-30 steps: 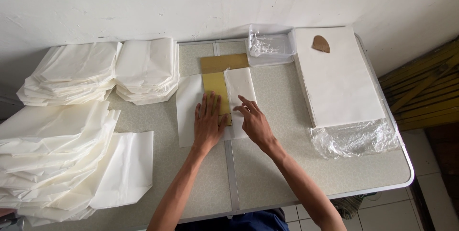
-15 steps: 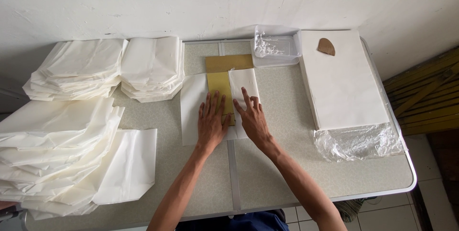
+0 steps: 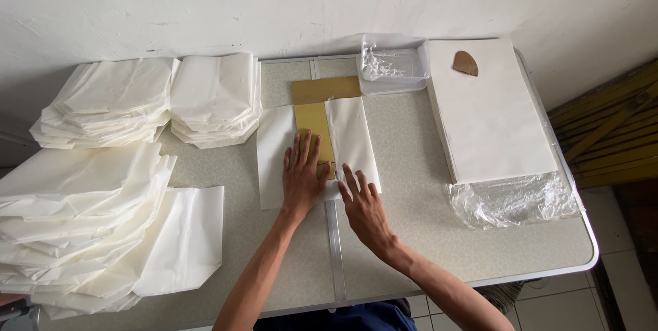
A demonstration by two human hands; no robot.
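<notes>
A speckled folding table [image 3: 425, 235] stands against a white wall [image 3: 274, 2], with a metal seam running down its middle toward the person.

The left hand [image 3: 302, 177] lies flat and open, fingers spread, pressing on a yellow-brown card [image 3: 317, 125] and the white sheet [image 3: 274, 156] under it. The right hand [image 3: 363, 202], just beside it on the near right, is also open and flat, its fingertips on the lower edge of the sheet's right flap [image 3: 351, 140], which is folded over the card's right side. Neither hand grips anything. The sheet's left part lies flat on the table beyond the left hand's thumb side; the card's wider top end sticks out past the sheet, away from the hands.

Beyond the right hand sits a clear plastic tray [image 3: 392, 64] with something white in it, near the wall. Well to the right of the right hand lies a stack of white sheets [image 3: 490, 118] on crinkled clear wrap [image 3: 514, 201], with a small brown piece [image 3: 465, 64] on its far end.

Left of the left hand, by the wall, are two piles of folded bags [image 3: 216, 98] [image 3: 110, 101]. Nearer and further left, a larger pile of flat bags [image 3: 89, 221] spreads to the table edge.
</notes>
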